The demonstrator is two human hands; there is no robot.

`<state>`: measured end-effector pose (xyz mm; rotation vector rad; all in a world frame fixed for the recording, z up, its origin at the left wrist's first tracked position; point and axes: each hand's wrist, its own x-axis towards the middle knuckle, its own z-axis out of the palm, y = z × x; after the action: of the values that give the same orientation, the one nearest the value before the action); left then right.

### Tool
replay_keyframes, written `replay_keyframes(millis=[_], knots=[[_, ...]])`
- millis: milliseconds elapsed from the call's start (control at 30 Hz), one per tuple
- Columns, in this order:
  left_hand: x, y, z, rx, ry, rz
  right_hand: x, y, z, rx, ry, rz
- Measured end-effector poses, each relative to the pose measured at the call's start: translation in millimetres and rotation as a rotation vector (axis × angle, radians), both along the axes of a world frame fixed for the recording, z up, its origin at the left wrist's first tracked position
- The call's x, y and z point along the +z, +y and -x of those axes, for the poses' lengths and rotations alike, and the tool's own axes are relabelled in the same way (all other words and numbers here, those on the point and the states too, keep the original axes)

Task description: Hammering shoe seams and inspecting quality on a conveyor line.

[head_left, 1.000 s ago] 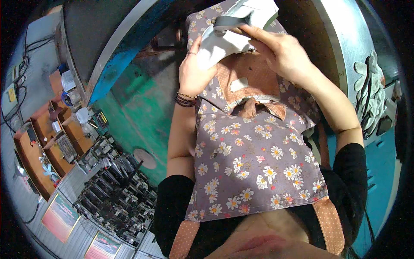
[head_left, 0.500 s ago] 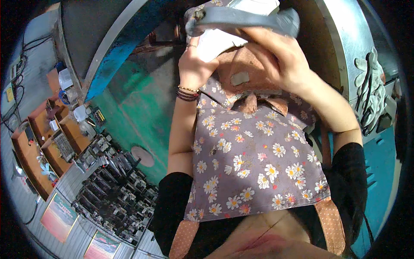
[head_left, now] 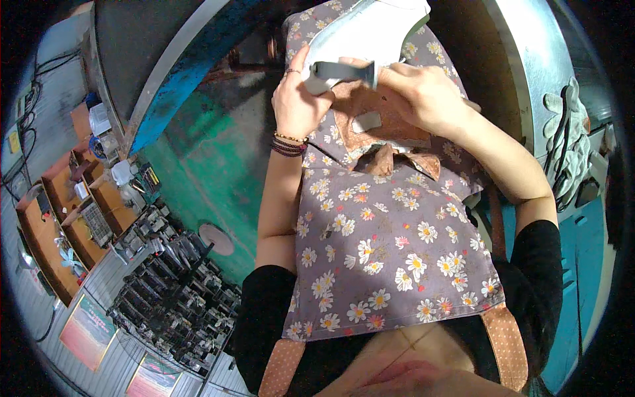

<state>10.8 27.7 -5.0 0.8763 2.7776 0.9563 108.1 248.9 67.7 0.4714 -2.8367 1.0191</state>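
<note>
Over my lap lies a white shoe [head_left: 372, 34], tilted, with a greyish edge along one side. My left hand [head_left: 299, 104] grips its near left end, thumb and fingers on either side. Closed in my right hand [head_left: 428, 99] is what looks like a hammer; its dark grey curved head [head_left: 340, 71], with a flared end, is at the near end of the shoe. The hammer's handle is hidden by my fingers. Under both hands is my daisy-print apron [head_left: 397, 245], with a worn brown patch [head_left: 370, 109] over the lap.
Curved machine housings rise on both sides, blue-edged at left [head_left: 159, 92] and metallic at right [head_left: 522, 59]. Grey-white work gloves [head_left: 570, 142] hang at right. At left are a brown compartment tray [head_left: 49, 245], a rack of dark metal parts [head_left: 175, 298] and a round disc [head_left: 217, 238].
The hammer head has come down from above the shoe to its near end and looks smaller. More of the shoe shows. My left hand has barely moved.
</note>
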Motion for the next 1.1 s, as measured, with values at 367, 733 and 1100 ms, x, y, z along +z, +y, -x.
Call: replay_keyframes(millis=[367,733,1100], knots=[[29,7,0,0.093,-0.170,0.112,-12,48,7,-0.231,0.127,-0.076],[34,4,5,0.094,-0.186,0.130,10,55,12,-0.294,-0.048,-0.221],[47,11,10,0.014,-0.260,0.115,-7,88,8,-0.468,0.257,-0.004]])
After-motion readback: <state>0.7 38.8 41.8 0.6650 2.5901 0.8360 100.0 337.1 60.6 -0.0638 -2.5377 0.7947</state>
